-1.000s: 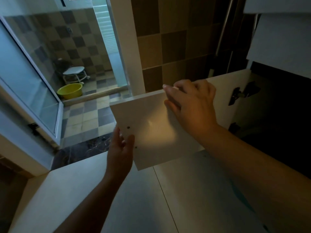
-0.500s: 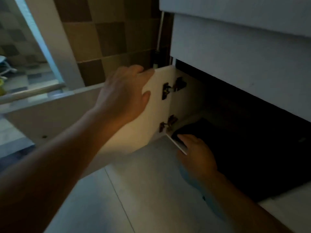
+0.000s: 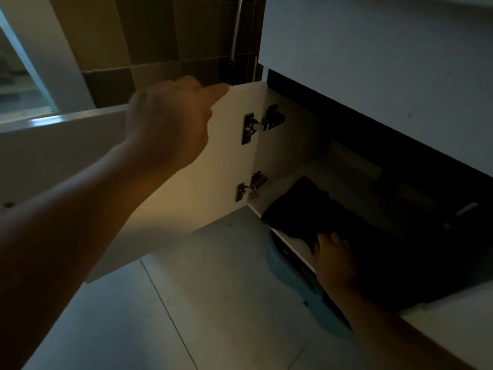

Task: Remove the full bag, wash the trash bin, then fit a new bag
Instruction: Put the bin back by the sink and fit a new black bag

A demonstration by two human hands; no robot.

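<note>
Here the right hand (image 3: 332, 260) reaches into the dim cabinet, fingers curled on a black bag (image 3: 301, 209) lying on the cabinet floor. The left hand (image 3: 168, 124) grips the top edge of the open white door (image 3: 229, 166), beside two metal hinges (image 3: 262, 124).

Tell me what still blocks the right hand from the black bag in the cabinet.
Nothing visible does. The cabinet door is swung open, the left hand on it, and the right hand already touches the black bag.
</note>
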